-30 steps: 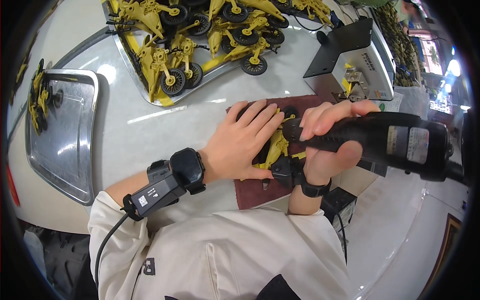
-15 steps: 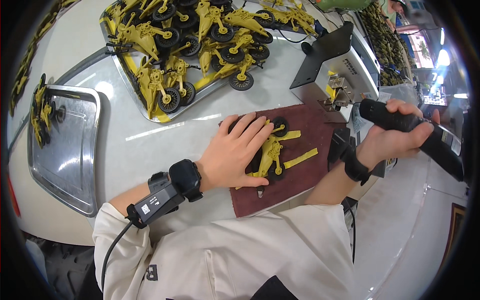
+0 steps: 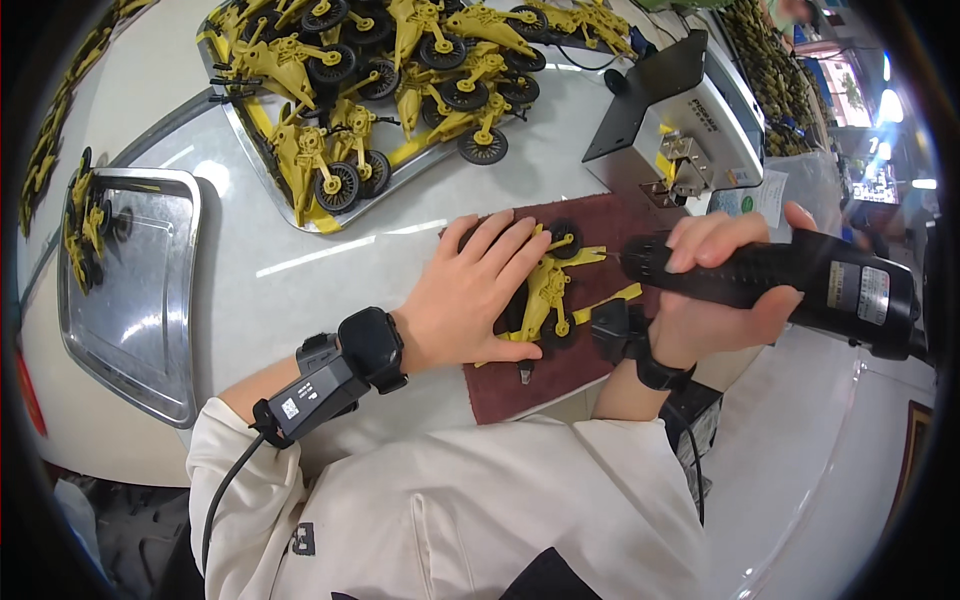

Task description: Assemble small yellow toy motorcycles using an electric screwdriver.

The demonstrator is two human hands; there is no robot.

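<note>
On a dark red cloth (image 3: pixel 500 390) lies a yellow toy motorcycle (image 3: pixel 546 290) with black wheels. My left hand (image 3: pixel 465 280) spreads over it, fingers across its far end and thumb at its near end, pinning it down; the hand covers its left part. My right hand (image 3: pixel 715 285) is wrapped around a black electric screwdriver (image 3: pixel 770 285) held nearly level. The screwdriver's thin bit points left at a yellow strip-like piece (image 3: pixel 585 257) beside the motorcycle; whether they touch I cannot tell. A second yellow strip (image 3: pixel 610 302) lies nearer me on the cloth.
A heap of yellow motorcycles (image 3: pixel 400 70) fills a metal tray (image 3: pixel 262 185) at the back. Another metal tray (image 3: pixel 130 310) stands left, with a motorcycle (image 3: pixel 85 225) at its far edge. A white-and-black box with a metal mechanism (image 3: pixel 685 165), like a screw feeder, stands behind the cloth at right.
My right hand has swung the screwdriver left and down from beside the box, so its front end now comes close to the motorcycle. My left hand stays on the motorcycle.
</note>
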